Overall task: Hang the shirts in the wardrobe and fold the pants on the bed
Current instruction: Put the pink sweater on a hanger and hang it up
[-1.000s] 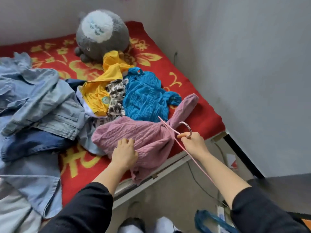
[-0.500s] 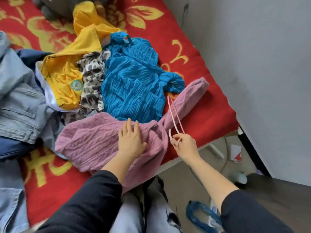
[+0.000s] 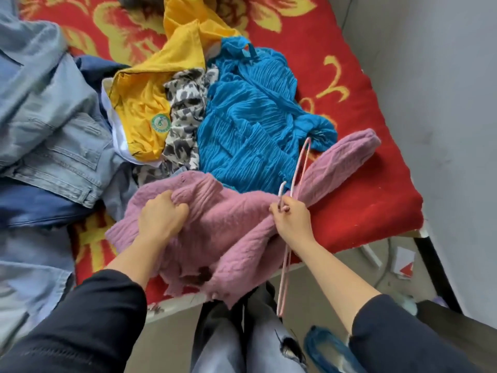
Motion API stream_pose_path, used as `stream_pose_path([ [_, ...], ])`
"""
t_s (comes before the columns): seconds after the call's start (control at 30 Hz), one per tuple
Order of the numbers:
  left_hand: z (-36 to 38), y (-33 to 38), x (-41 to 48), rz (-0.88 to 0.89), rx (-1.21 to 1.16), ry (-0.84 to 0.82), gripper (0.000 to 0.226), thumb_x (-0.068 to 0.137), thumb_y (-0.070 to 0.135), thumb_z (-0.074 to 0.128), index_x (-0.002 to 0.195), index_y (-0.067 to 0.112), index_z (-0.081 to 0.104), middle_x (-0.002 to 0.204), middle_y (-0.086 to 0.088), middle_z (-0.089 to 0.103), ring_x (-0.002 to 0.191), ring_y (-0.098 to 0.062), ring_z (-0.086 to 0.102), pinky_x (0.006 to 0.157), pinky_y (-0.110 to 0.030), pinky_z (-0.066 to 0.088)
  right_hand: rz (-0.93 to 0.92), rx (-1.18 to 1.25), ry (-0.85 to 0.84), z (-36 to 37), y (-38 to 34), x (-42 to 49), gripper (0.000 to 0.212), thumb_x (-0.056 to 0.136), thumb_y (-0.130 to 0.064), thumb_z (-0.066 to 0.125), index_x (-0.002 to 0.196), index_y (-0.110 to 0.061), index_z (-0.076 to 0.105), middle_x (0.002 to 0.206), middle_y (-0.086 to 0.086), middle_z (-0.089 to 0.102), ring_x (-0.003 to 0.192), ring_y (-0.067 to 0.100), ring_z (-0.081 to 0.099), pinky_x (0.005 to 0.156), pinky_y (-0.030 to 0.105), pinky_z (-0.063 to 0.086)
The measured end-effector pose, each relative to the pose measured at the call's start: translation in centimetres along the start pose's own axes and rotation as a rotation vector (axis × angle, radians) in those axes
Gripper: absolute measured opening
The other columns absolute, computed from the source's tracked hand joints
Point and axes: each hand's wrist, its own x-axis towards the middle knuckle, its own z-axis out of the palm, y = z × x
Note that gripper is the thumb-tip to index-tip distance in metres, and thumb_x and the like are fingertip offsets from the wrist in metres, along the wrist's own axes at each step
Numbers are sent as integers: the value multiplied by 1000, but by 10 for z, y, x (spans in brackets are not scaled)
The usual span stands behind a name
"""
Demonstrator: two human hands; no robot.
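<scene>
Pink knit sweater (image 3: 242,222), spread across the near edge of the bed (image 3: 363,109), hem drooping over the edge toward the person's knees. The left hand (image 3: 161,216) bunches a fold of the knit just below the ribbed collar, fingers curled into the fabric. The right hand (image 3: 291,220), at the sweater's shoulder, pinches a thin pink hanger (image 3: 285,267) near its hook. One end of the hanger reaches beyond the grip over the sleeve; the other trails below the wrist, past the bed edge. The sleeve runs outward from the right hand's grip across the red floral cover.

Beyond both grips lies a crinkled blue top (image 3: 250,125), touching the sweater. Farther to the left-hand side are a leopard-print piece (image 3: 185,114) and a yellow garment (image 3: 139,103), then heaped denim jeans (image 3: 53,125). A grey wall (image 3: 443,103) borders the right-hand side.
</scene>
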Motion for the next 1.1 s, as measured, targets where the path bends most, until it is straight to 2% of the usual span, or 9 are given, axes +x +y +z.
stream_pose_path([
  [0.1, -30, -19, 6, -118, -63, 106, 24, 77, 26, 51, 97, 13, 52, 101, -30, 62, 95, -45, 57, 75, -42, 42, -181, 146, 90, -28, -59, 18, 32, 92, -11, 54, 62, 0, 50, 71, 23, 62, 74, 37, 58, 70, 45, 46],
  [0.27, -54, -28, 22, -138, -221, 214, 47, 85, 17, 56, 129, 12, 42, 118, -29, 55, 109, -44, 52, 89, -47, 42, -288, 366, 116, -61, -129, 45, 20, 84, -20, 54, 68, -13, 64, 63, -8, 58, 60, 0, 52, 63, 13, 41],
  [0.33, -50, -24, 21, -91, -127, 223, 70, 84, 22, 61, 144, 14, 26, 136, -25, 40, 124, -41, 37, 100, -51, 34, -244, 393, 113, -68, -134, 61, 21, 86, -13, 57, 69, -7, 66, 64, -4, 58, 60, 1, 51, 62, 16, 40],
  [0.5, -6, 0, -4, 143, -39, 77, 81, 73, 19, 64, 145, 25, 27, 141, -10, 29, 130, -33, 27, 104, -52, 31, -242, -232, 34, -77, -112, 98, 27, 87, -18, 62, 68, 0, 60, 68, 12, 55, 68, 22, 48, 57, 29, 28],
  [0.7, 23, 24, 9, 204, -283, 56, 64, 86, 11, 49, 147, 22, 32, 150, -6, 30, 136, -25, 24, 106, -48, 26, -178, -369, -539, -74, -70, 55, 40, 74, -6, 70, 45, -16, 44, 47, -13, 35, 45, -1, 29, 45, 20, 26],
  [0.87, 25, 40, 54, 289, -47, -31, 91, 75, 10, 56, 152, 24, 9, 160, -6, 4, 146, -25, 5, 115, -44, 14, -126, -687, -707, -69, -22, 17, 25, 70, -7, 58, 50, -12, 42, 54, 1, 40, 56, 13, 40, 43, 20, 27],
  [0.97, 27, 46, 82, 279, 77, -207, 89, 69, 18, 63, 147, 23, 20, 159, -8, 6, 146, -26, -4, 115, -50, 2, -117, -581, -605, -81, -22, 15, 31, 64, -8, 60, 45, -18, 39, 47, -3, 38, 48, 5, 35, 44, 19, 26],
  [1.03, 23, 52, 94, 295, 61, -296, 52, 66, 23, 66, 114, 18, 46, 132, -10, 46, 140, -28, 21, 113, -55, 2, -52, -308, -393, -86, -29, 20, 22, 61, -19, 59, 44, -30, 52, 44, -13, 50, 48, -2, 47, 51, 15, 35],
  [1.1, 18, 51, 92, 419, 6, -286, 30, 61, 23, 65, 85, 19, 47, 91, -1, 56, 112, -28, 51, 110, -46, 20, 4, -81, -103, -82, -33, 31, 18, 63, -29, 54, 55, -27, 70, 49, -6, 61, 53, 1, 57, 57, 18, 42],
])
